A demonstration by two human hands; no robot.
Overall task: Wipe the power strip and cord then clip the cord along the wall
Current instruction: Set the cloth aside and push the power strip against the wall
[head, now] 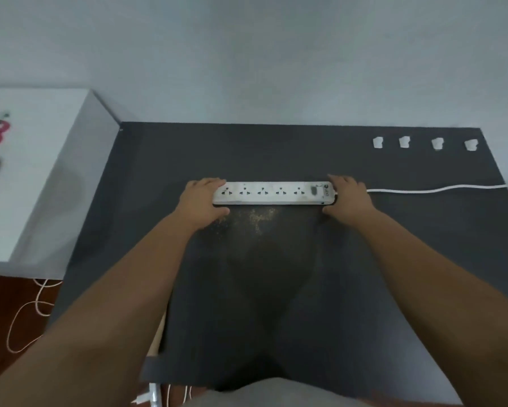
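Mid-desk: power strip, rigid, probably light; left hand and right hand grip its ends; cord limp.

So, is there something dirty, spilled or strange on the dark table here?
Yes. Pale dusty specks lie scattered on the dark table, just in front of the power strip, between the left hand and the right hand. The strip's white top also looks smudged. The four clips sit in a tidy row.
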